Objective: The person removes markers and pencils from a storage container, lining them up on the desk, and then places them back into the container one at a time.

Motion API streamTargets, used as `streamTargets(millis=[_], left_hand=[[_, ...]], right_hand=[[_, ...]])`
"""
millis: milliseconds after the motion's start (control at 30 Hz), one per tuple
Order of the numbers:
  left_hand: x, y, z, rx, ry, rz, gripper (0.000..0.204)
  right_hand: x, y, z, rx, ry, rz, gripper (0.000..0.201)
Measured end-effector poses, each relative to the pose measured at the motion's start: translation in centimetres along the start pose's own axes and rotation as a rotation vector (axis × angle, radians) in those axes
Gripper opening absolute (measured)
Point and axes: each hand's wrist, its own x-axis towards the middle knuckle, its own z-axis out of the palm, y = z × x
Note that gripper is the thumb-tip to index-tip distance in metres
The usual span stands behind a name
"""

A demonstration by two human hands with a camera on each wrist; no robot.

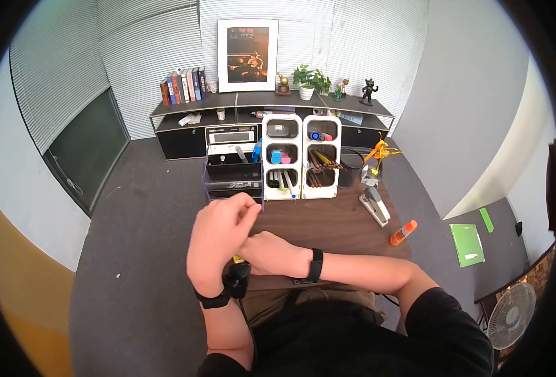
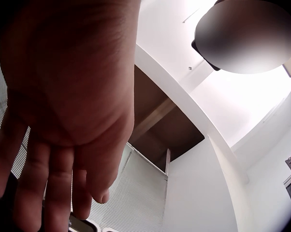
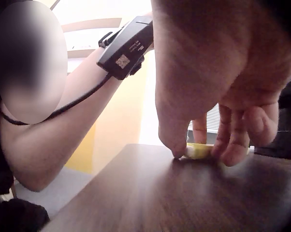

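My right hand (image 1: pixel 275 254) reaches across to the left, low over the brown table (image 1: pixel 328 229). In the right wrist view its thumb and fingers pinch a small yellow object (image 3: pixel 199 151) close to the tabletop. Most of that object is hidden by the hand, and I cannot tell its kind. Only a sliver of yellow shows in the head view, between the two hands. My left hand (image 1: pixel 218 239) is raised above the right one, its fingers loosely bent. Nothing lies in its palm (image 2: pixel 73 96) in the left wrist view.
White holders (image 1: pixel 302 157) with pens and pencils stand at the table's back, beside a dark organizer (image 1: pixel 234 176). At the right are a stapler (image 1: pixel 375 206), an orange glue stick (image 1: pixel 403 232) and a golden figurine (image 1: pixel 378 154). A shelf (image 1: pixel 228 107) stands behind.
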Motion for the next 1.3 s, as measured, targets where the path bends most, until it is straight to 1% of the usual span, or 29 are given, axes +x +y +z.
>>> streamTargets(millis=[33, 67, 100, 133, 167, 233, 367, 433, 500, 533, 567, 633, 667, 700, 767, 833, 900, 967, 1067, 1100, 1167, 1200, 1233, 1300], left_hand=[[0.2, 0.0, 0.7, 0.004, -0.004, 0.036, 0.021], [0.3, 0.2, 1.3, 0.026, -0.005, 0.067, 0.022], [0.4, 1.0, 1.6, 0.015, -0.036, 0.053, 0.021], [0.4, 1.3, 2.1, 0.015, -0.043, 0.072, 0.021], [0.5, 1.6, 2.5, 0.016, -0.049, 0.093, 0.021], [0.5, 2.0, 2.9, 0.008, -0.056, 0.099, 0.021], [0.6, 1.9, 3.3, 0.016, -0.073, 0.124, 0.021], [0.5, 2.1, 2.9, 0.014, -0.033, 0.122, 0.022], [0.5, 2.6, 2.2, 0.008, -0.011, 0.129, 0.023], [0.6, 2.7, 2.0, 0.001, 0.014, 0.133, 0.023], [0.6, 2.7, 2.1, -0.003, 0.017, 0.132, 0.023], [0.7, 2.5, 2.3, -0.066, 0.125, 0.213, 0.022], [0.8, 2.8, 2.4, -0.081, 0.182, 0.221, 0.023], [0.8, 2.9, 2.3, -0.082, 0.186, 0.222, 0.023], [0.7, 3.0, 2.2, -0.129, 0.226, 0.220, 0.025], [0.8, 2.7, 2.3, -0.109, 0.205, 0.217, 0.026], [1.0, 2.4, 2.7, -0.090, 0.182, 0.218, 0.027], [1.1, 2.3, 3.2, -0.041, 0.168, 0.235, 0.029], [1.0, 2.7, 3.4, -0.060, 0.161, 0.237, 0.030], [1.1, 2.7, 3.4, -0.061, 0.156, 0.237, 0.030], [1.0, 2.5, 3.3, -0.055, 0.158, 0.233, 0.030], [1.0, 2.5, 3.2, -0.043, 0.150, 0.227, 0.030], [1.0, 2.6, 3.1, -0.031, 0.142, 0.222, 0.030], [1.0, 2.7, 3.0, -0.030, 0.142, 0.223, 0.030]], right_hand=[[-0.5, 0.0, -0.4, -0.004, -0.003, -0.002, 0.038], [-0.9, 0.0, -0.8, -0.061, -0.077, 0.017, 0.036], [-1.5, 0.1, -1.2, -0.118, -0.151, 0.036, 0.034], [-2.4, 0.8, -0.7, -0.097, -0.033, -0.020, 0.033], [-3.0, 1.2, -0.5, -0.103, -0.033, -0.024, 0.033], [-3.7, 1.8, -0.2, 0.035, 0.088, -0.053, 0.030], [-4.2, 2.2, -0.3, -0.024, 0.143, -0.036, 0.027], [-4.3, 1.2, -2.8, -0.155, 0.039, 0.090, 0.026], [-4.3, 0.2, -5.8, -0.118, 0.144, 0.208, 0.018], [-4.4, 0.1, -7.2, -0.116, 0.224, 0.208, 0.020], [-4.6, 0.6, -8.2, -0.121, 0.275, 0.178, 0.026], [-5.3, 1.4, -10.0, -0.155, 0.315, 0.196, 0.028], [-5.5, 1.0, -11.3, -0.158, 0.331, 0.221, 0.026], [-5.6, 1.0, -12.1, -0.149, 0.407, 0.208, 0.026], [-5.6, 1.0, -14.0, -0.134, 0.504, 0.242, 0.027], [-5.3, 2.1, -15.8, -0.206, 0.633, 0.164, 0.033], [-4.8, 3.1, -17.2, -0.321, 0.700, 0.164, 0.033], [-4.4, 4.6, -17.9, -0.360, 0.684, 0.185, 0.033], [-3.8, 6.4, -17.6, -0.467, 0.584, 0.188, 0.034], [-3.6, 6.9, -17.2, -0.467, 0.586, 0.185, 0.034], [-3.2, 7.6, -16.3, -0.485, 0.514, 0.165, 0.035], [-3.0, 7.8, -15.9, -0.495, 0.479, 0.182, 0.035], [-2.9, 8.2, -15.5, -0.493, 0.477, 0.182, 0.035], [-2.7, 9.3, -14.7, -0.455, 0.421, 0.181, 0.035]])
